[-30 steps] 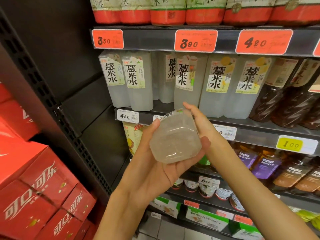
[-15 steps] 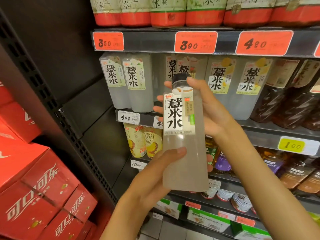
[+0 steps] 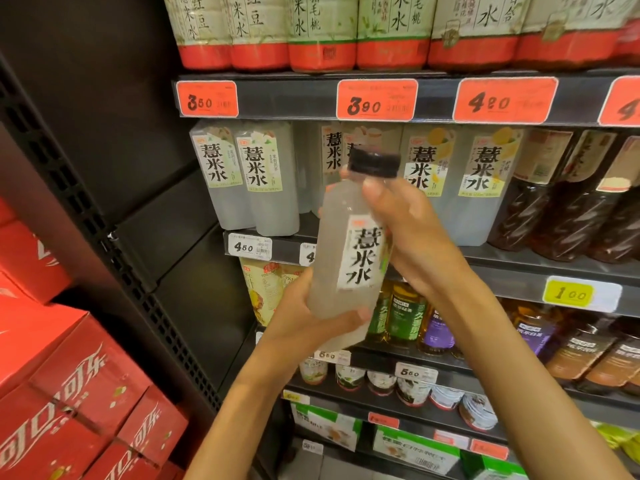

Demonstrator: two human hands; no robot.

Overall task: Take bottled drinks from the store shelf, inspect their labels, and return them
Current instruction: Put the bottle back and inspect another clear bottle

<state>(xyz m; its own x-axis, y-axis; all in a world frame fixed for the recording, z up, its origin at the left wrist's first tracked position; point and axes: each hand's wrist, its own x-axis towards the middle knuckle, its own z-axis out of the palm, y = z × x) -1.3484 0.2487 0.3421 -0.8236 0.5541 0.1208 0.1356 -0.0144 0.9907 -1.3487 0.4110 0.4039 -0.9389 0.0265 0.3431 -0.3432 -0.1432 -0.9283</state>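
Observation:
A cloudy white bottled drink (image 3: 341, 244) with a black cap and a white label with large black characters is held upright, tilted slightly right, in front of the shelf. My left hand (image 3: 304, 323) grips its lower end from the left, thumb across the front. My right hand (image 3: 412, 233) wraps around its upper half from the right, thumb just under the cap. The label faces me. Behind it, matching bottles (image 3: 266, 181) stand in a row on the shelf (image 3: 512, 265).
Red-bottomed bottles fill the top shelf above orange price tags (image 3: 377, 98). Dark tea bottles (image 3: 561, 209) stand at right. Lower shelves hold green, purple and brown bottles (image 3: 401, 313). Red cola cartons (image 3: 69, 393) are stacked at left beside the black shelf side panel.
The bottle went from lying with its base toward me to upright with the label facing me. It now leans slightly right, and my right thumb has moved onto its front.

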